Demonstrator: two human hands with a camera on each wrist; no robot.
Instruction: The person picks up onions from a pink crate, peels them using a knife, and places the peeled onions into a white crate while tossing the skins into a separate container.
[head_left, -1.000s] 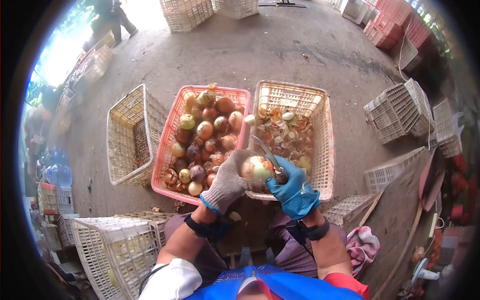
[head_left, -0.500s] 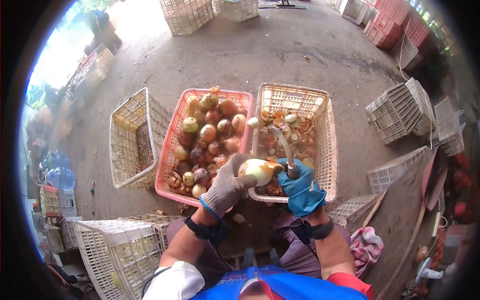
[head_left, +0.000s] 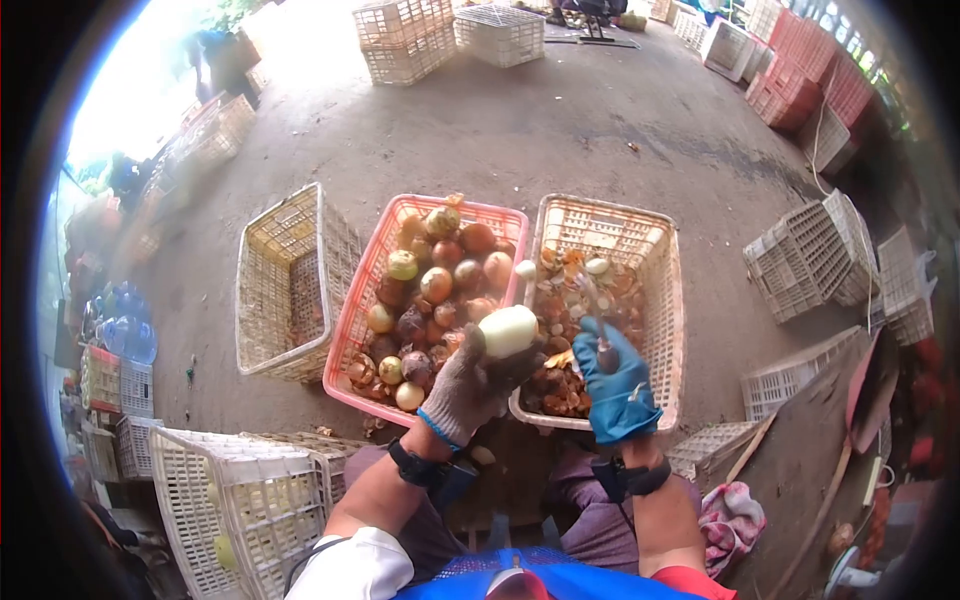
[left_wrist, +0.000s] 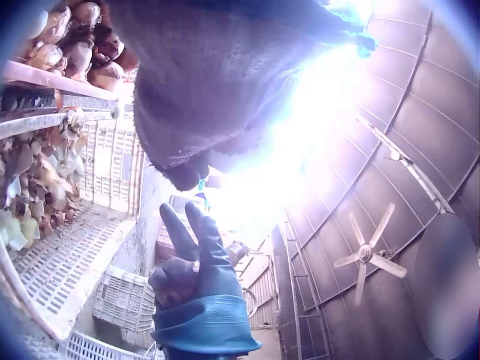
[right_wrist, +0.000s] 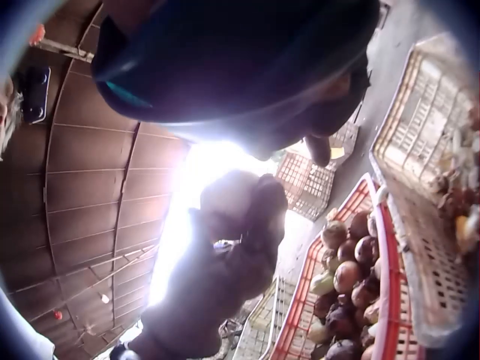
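- The left hand [head_left: 470, 388], in a knitted glove, grips a pale, peeled onion [head_left: 508, 331]. The onion is up in the air, near where the two front crates meet.
- The right hand [head_left: 617, 388], in a blue rubber glove, is closed around the handle of a knife [head_left: 607, 357]. The blade is blurry, and it points away from the person. It looks well clear of the onion.
- The onion looks smooth and almost white on the side that shows. It may be slippery, so a snug grip low down seems best, with fingertips out of the blade's way.
- It seems wise to turn the onion and look for brown bits before any more cutting. Small, light strokes should take off just the skin and save the good part.
- Below the right hand, the pale crate [head_left: 665, 325] has lots of onion skins [head_left: 560, 390] in it. Working over it should help catch the scraps.
- Beside it, the pink crate [head_left: 372, 404] holds many onions [head_left: 436, 285], mostly with their skins on.
- A small white bulb [head_left: 526, 269] is by the rims between these crates.
- Farther out, more crates sit on the floor [head_left: 430, 140].
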